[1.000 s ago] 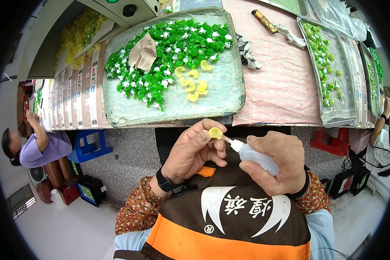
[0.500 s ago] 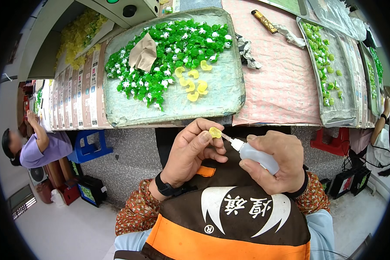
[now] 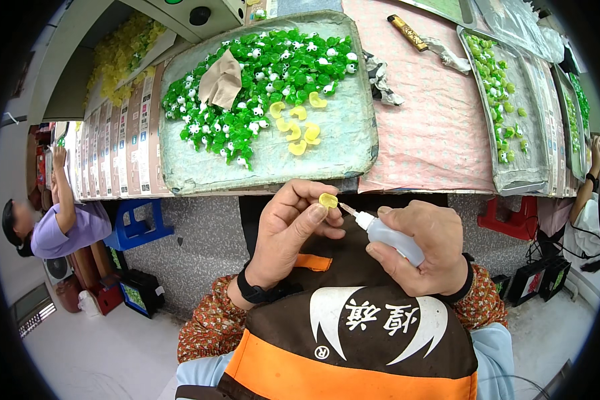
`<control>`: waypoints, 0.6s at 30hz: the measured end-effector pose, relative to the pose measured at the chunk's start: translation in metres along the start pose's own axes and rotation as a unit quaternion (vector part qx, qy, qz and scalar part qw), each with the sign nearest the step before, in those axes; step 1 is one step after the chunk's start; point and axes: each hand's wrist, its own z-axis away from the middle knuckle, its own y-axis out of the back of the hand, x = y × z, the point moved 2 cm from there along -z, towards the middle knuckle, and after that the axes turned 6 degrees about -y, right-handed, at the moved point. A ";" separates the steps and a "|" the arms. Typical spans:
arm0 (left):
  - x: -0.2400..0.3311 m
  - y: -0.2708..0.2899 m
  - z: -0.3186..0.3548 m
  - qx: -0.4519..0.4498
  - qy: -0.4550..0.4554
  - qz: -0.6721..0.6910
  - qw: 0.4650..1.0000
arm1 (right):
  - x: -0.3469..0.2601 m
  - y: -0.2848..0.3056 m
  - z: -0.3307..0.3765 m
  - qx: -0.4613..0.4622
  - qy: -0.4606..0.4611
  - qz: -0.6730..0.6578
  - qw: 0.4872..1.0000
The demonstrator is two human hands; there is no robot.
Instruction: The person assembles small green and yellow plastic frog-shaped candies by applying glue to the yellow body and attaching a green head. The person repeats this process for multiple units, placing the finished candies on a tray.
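Note:
Between thumb and forefinger my left hand [image 3: 288,223] pinches a small yellow translucent plastic piece [image 3: 328,200]. My right hand [image 3: 428,243] grips a white squeeze bottle [image 3: 395,240], tilted with its thin nozzle pointing left at the yellow piece. The nozzle tip is at the piece's right edge; whether it touches, I cannot tell. Both hands are over my lap, just in front of the table edge. Beyond them lies a tray [image 3: 267,175] with a heap of green and white small pieces [image 3: 273,80] and several loose yellow curved pieces [image 3: 293,130].
A brown scrap [image 3: 221,80] lies on the green heap. Right of the tray are a pink cloth [image 3: 423,120], a dark patterned tube [image 3: 407,33] and another tray [image 3: 520,177] of green pieces. A person in purple [image 3: 73,230] sits far left, near a blue stool [image 3: 137,225].
My left hand has shifted slightly left and up with the yellow piece. The bottle in my right hand has moved slightly left too. The person at left has moved an arm.

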 end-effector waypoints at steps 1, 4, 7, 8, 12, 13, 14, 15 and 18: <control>0.001 -0.001 0.000 0.006 -0.008 -0.017 1.000 | 0.000 0.000 0.001 0.001 0.001 0.002 1.000; 0.002 0.000 0.000 0.010 -0.022 -0.041 0.999 | 0.000 0.000 0.001 0.010 0.006 -0.013 1.000; 0.002 0.002 0.000 0.005 -0.037 -0.048 0.998 | -0.001 0.001 0.001 0.011 0.009 -0.026 1.000; 0.002 0.002 0.000 0.003 -0.043 -0.049 0.998 | -0.001 0.001 0.000 0.009 0.009 -0.028 1.000; 0.003 0.002 0.000 -0.003 -0.052 -0.067 0.996 | -0.001 0.003 0.001 0.012 -0.002 -0.030 0.999; 0.003 0.001 0.000 -0.003 -0.055 -0.069 0.996 | -0.001 0.002 0.000 0.015 0.000 -0.031 0.999; 0.003 0.001 0.000 -0.004 -0.057 -0.071 0.996 | -0.001 0.002 0.000 0.018 0.001 -0.032 0.999; 0.002 0.001 0.000 -0.006 -0.059 -0.074 0.996 | 0.000 0.001 -0.001 0.018 0.002 -0.031 0.999; 0.001 0.002 0.000 -0.009 -0.064 -0.071 0.995 | 0.000 0.000 0.000 0.016 0.004 -0.032 0.999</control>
